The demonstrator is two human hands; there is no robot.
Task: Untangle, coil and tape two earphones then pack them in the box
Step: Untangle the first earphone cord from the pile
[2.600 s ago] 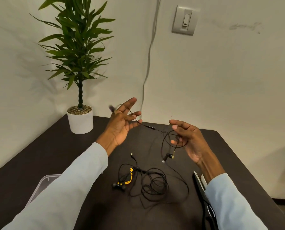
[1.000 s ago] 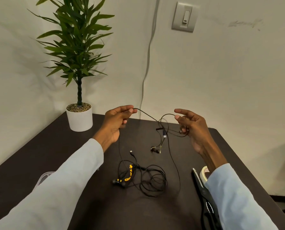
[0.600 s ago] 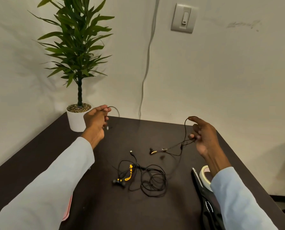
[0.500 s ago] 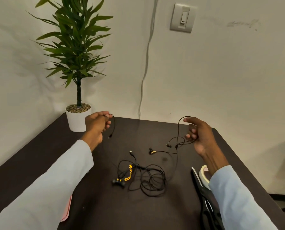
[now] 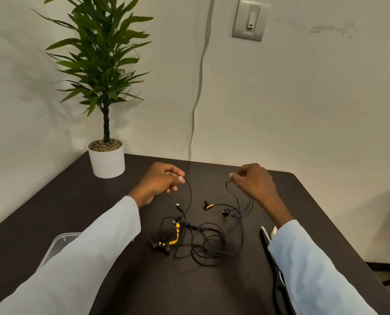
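My left hand (image 5: 161,180) pinches the plug end of a black earphone cable (image 5: 241,221), which hangs down to the dark table (image 5: 121,280). My right hand (image 5: 255,181) pinches a loop of the same cable further along; its two earbuds (image 5: 214,206) lie on the table below. The cable runs down into a tangled heap where a second earphone with yellow parts (image 5: 174,237) lies between my forearms. A clear plastic box (image 5: 57,244) shows at the left, partly hidden by my left sleeve. A tape roll (image 5: 274,230) peeks out beside my right sleeve.
A potted plant in a white pot (image 5: 107,159) stands at the table's back left corner. A black object (image 5: 278,276) lies along my right forearm near the table's right edge. A grey wire (image 5: 198,87) runs down the wall behind.
Both hands have come down and closer together, nearer the table. The earbuds hanging from my right hand now rest on the table. The box has come into view again at the left.
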